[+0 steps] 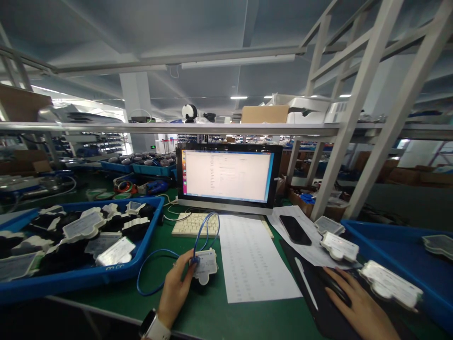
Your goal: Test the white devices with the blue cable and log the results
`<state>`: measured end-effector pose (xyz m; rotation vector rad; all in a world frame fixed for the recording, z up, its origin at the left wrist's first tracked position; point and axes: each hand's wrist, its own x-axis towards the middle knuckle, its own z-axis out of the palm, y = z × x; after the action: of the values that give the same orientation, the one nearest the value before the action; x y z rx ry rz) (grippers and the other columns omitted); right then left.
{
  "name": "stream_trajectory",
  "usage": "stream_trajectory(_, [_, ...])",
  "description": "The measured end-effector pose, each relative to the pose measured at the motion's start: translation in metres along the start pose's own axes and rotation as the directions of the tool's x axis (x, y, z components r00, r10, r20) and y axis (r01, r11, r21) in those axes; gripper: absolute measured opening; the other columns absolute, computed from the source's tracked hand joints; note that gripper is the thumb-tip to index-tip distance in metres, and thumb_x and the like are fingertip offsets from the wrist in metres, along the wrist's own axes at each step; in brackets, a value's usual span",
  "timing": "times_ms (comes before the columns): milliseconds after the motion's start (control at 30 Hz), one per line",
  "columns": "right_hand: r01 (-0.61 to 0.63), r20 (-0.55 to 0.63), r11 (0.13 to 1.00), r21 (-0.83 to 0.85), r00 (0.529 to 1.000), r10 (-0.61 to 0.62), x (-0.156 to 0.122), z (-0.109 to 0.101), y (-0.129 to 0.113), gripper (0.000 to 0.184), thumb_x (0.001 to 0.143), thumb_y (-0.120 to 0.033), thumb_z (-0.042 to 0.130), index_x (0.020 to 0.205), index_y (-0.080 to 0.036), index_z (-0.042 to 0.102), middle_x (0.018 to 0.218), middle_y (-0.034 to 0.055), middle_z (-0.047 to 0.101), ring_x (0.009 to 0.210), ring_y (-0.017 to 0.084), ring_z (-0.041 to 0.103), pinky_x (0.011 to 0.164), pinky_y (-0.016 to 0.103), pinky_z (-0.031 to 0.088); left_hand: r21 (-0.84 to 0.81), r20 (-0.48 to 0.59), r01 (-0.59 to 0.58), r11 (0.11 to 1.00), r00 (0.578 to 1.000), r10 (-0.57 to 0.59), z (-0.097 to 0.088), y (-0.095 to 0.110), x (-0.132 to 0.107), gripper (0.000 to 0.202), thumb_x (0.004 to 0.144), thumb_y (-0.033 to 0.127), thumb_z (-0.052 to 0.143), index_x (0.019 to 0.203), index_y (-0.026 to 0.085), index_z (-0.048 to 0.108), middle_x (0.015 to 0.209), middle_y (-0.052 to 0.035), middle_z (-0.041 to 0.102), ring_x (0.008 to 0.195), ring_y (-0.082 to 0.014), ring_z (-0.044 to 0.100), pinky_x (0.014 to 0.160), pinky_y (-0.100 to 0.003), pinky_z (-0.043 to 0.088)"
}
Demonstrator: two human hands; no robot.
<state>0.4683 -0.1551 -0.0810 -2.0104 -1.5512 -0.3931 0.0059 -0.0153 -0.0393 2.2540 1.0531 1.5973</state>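
Note:
My left hand (177,285) pinches the plug end of a blue cable (152,251) against a small white plastic-cased module (208,267) with a printed label. Whether the plug is seated in the module is hidden by my fingers. The cable loops up behind the module and round to the left over the green table (212,316). On the right, my right hand (361,307) rests over a black computer mouse (338,287) on a dark mouse pad (327,316). A white pen (306,283) lies on the pad beside it.
A blue bin (116,273) full of similar modules stands left; another blue bin (382,231) is at right, with several modules near its edge. A monitor (226,177), keyboard (191,224), printed sheet (255,264) and black phone (295,230) lie between. Metal posts (354,104) rise at right.

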Motion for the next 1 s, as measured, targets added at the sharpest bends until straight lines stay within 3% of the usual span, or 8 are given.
stream_trajectory(1000, [-0.018, 0.001, 0.999, 0.032, 1.0, 0.017, 0.0008, 0.0018, 0.0021, 0.053, 0.078, -0.057, 0.039, 0.118, -0.028, 0.057, 0.122, 0.0082, 0.055, 0.108, 0.029, 0.055, 0.088, 0.043, 0.048, -0.042, 0.005, 0.044, 0.998, 0.999, -0.044, 0.0007, 0.0006, -0.0008, 0.027, 0.086, 0.032, 0.049, 0.109, 0.023, 0.058, 0.108, -0.0063, 0.066, 0.099, -0.0195, 0.063, 0.086, -0.031, 0.052])
